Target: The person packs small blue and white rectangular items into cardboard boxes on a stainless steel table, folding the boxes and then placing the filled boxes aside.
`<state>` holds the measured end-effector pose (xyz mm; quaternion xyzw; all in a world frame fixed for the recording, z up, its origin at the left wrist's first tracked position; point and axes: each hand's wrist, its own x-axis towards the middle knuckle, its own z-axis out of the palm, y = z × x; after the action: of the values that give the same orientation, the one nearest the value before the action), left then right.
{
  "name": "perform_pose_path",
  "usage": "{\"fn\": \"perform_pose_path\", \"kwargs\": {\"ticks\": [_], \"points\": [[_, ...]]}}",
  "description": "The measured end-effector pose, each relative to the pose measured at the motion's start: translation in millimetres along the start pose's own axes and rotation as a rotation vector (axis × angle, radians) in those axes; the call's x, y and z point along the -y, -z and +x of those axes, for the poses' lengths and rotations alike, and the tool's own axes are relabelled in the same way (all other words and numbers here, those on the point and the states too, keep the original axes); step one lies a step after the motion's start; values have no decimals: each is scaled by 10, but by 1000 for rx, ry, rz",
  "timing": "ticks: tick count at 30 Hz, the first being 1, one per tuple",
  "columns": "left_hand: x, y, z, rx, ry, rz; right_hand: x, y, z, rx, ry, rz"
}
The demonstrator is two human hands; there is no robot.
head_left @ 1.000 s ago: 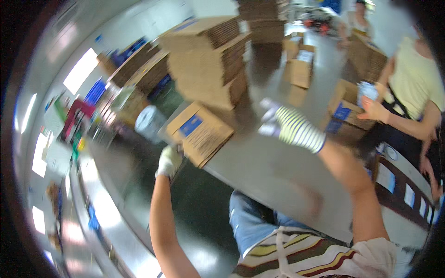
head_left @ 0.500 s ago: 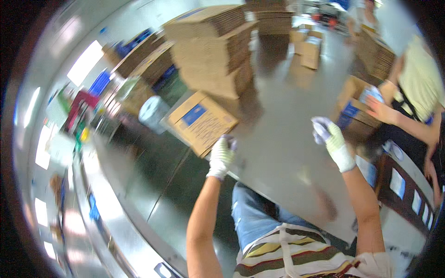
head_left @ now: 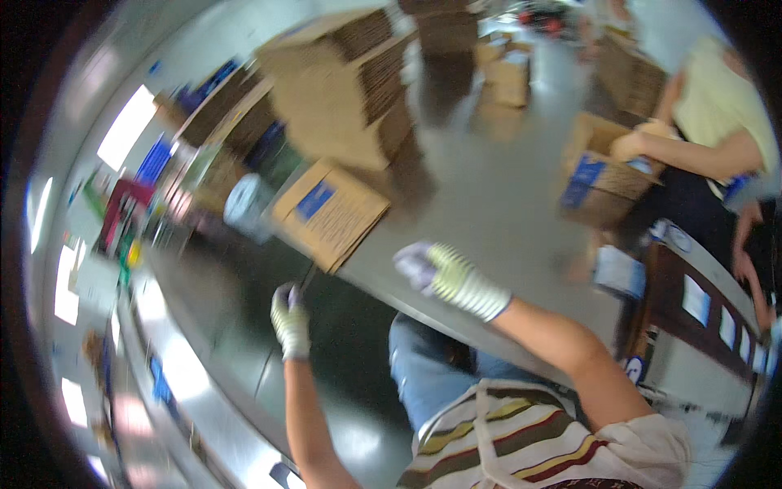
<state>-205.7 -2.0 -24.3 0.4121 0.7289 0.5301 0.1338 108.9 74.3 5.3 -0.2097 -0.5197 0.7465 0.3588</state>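
My left hand (head_left: 291, 324), in a striped white-and-green glove with a pale purple palm, hangs past the table's edge over the floor. Its fingers are loosely apart, holding nothing. My right hand (head_left: 456, 281), gloved the same way, is above the near edge of the metal table (head_left: 481, 196). Blurred by motion, its fingers look loosely bent and apart, with no object visible in them. A flat folded cardboard carton (head_left: 330, 216) with a blue label lies at the table's left edge. It is nearest to both hands, and neither touches it.
Tall stacks of flattened cartons (head_left: 326, 98) stand behind the flat one. At the right, a co-worker's arm (head_left: 692, 155) reaches into an open carton (head_left: 599, 187). A small blue-and-white packet (head_left: 621, 271) lies near the right edge, beside a dark panel (head_left: 676, 314) with papers.
My left hand has left the flat carton's corner and moved left, off the table. My right hand has swung left and down across the table. The co-worker's hand has gone into the open carton.
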Motion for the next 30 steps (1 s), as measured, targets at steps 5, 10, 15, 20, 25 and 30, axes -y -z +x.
{"fn": "perform_pose_path", "kwargs": {"ticks": [5,10,15,20,25,30], "points": [[69,-226,-147,236,82,-75,-46,79,-96,-136,-120,-288],[861,-440,-101,351,102,-150,-151,133,-232,-252,-358,-241],[1070,160,5,290,140,-209,-696,-387,193,24,-342,-130],[933,1046,311,142,110,308,-213,-1338,611,193,3,-388],[560,1013,486,276,-276,-101,292,-1507,480,151,380,-387],[276,461,56,324,42,128,-315,-544,479,-81,63,-223]]}}
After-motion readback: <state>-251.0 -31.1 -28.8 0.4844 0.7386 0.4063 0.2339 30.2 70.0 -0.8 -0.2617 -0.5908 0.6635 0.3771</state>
